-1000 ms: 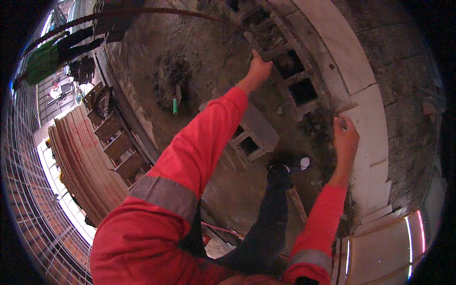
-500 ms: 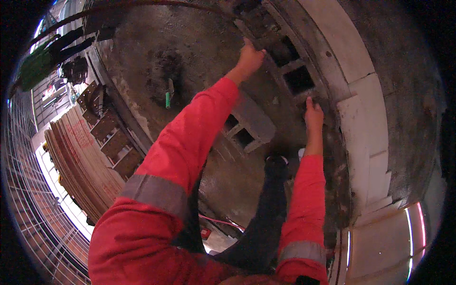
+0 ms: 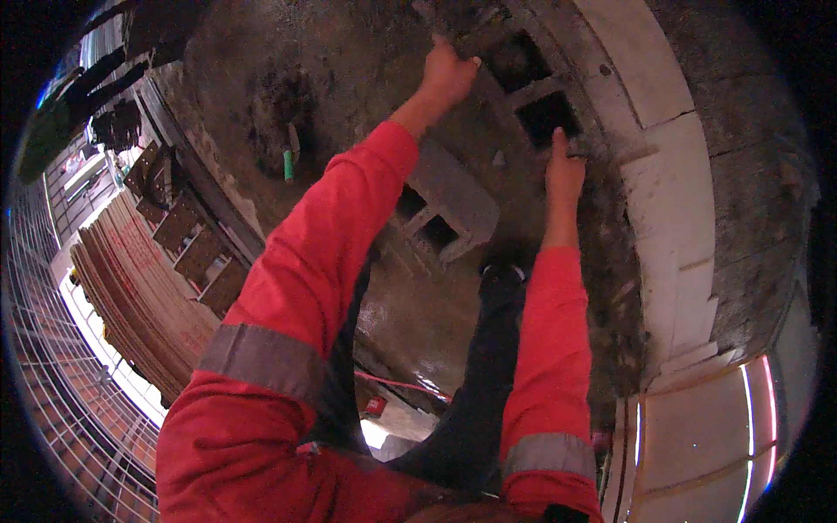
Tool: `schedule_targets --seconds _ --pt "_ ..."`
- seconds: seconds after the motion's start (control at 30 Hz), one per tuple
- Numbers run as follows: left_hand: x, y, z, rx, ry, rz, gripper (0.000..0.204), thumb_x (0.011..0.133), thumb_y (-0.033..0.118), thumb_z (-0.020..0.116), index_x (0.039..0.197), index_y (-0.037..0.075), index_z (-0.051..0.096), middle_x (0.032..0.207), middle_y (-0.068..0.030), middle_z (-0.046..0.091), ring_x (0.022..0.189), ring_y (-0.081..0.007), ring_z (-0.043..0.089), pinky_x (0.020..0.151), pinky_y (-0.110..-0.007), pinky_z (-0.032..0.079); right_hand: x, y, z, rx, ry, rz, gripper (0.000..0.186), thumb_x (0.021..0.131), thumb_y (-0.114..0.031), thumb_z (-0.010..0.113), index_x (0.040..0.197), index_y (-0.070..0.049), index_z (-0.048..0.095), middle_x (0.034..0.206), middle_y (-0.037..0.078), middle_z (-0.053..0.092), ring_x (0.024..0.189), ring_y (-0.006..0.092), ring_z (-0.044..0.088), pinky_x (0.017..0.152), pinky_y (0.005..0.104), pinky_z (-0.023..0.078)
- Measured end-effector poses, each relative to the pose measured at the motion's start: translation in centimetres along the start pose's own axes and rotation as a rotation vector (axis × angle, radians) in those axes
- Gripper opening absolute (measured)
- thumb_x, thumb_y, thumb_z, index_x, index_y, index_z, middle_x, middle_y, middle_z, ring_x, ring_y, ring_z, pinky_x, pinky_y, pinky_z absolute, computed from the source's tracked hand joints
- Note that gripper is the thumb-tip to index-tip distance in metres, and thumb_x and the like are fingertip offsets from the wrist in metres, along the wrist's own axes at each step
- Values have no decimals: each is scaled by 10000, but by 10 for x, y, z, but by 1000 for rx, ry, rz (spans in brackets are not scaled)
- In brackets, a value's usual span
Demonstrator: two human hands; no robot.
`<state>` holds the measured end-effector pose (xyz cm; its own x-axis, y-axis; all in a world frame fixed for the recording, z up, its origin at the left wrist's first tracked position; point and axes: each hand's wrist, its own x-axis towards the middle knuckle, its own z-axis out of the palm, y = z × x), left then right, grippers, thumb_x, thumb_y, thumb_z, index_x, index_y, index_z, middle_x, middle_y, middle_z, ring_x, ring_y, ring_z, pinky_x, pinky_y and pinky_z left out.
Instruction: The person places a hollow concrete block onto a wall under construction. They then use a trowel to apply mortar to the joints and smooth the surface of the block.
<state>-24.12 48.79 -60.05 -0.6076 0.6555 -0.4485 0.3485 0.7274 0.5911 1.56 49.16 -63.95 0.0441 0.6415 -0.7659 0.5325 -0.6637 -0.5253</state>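
Both my hands are at a hollow concrete block [image 3: 539, 85] in the row at the upper right. My left hand [image 3: 447, 74] grips its left side near the upper cavity, thumb pointing right. My right hand [image 3: 565, 166] has its fingers closed on the rim by the lower cavity. A second, loose block [image 3: 453, 196] lies on the wet, dirty floor between my forearms and above my dark trouser leg. Left of it lies a trowel with a green handle [image 3: 289, 164], beside a dark heap of mortar.
Pale edging slabs [image 3: 671, 200] curve along the right. At the left are stacked board sheets [image 3: 139, 296], brown perforated panels [image 3: 196, 248] and wire mesh [image 3: 52, 349]. A person in green and dark clothing [image 3: 48, 135] is at the upper left. A pink line [image 3: 392, 379] crosses below.
My right hand has moved up and left from beside the edging slabs onto the block. My left hand has moved slightly up and left. The whole view has shifted a little.
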Motion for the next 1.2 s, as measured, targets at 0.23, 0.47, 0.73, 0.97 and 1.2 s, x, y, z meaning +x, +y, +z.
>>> schedule_targets --seconds 0.23,0.47,0.73,0.97,1.2 --pt "2 1 0 128 55 166 840 728 213 681 1218 -255 184 938 -288 595 898 -387 598 750 -402 492 24 17 16 -363 218 -277 526 795 -414 573 1026 57 533 822 251 620 806 427 595 717 468 468" --pt "2 4 2 130 37 99 745 748 231 665 1187 -212 257 953 -279 597 916 -385 592 765 -413 488 38 36 9 -502 92 -523 164 846 -295 516 878 -139 553 561 177 561 544 364 598 492 465 456" --pt "7 3 4 87 -43 55 864 747 206 660 1268 -220 119 952 -292 591 922 -400 587 795 -413 481 29 9 5 -418 226 -293 550 802 -464 536 659 64 593 626 260 585 637 428 585 614 482 453" --pt "-3 17 2 98 36 -46 899 743 218 660 1286 -213 88 939 -268 602 898 -385 597 779 -410 487 28 -4 0 -563 83 -143 528 770 -425 571 698 96 603 694 263 601 708 388 600 664 447 430" --pt "-8 10 -8 -5 42 70 876 744 204 645 1279 -217 94 911 -258 611 867 -388 600 769 -408 488 13 -17 6 -354 219 -140 556 772 -436 561 705 115 594 689 271 596 714 386 598 682 452 429"
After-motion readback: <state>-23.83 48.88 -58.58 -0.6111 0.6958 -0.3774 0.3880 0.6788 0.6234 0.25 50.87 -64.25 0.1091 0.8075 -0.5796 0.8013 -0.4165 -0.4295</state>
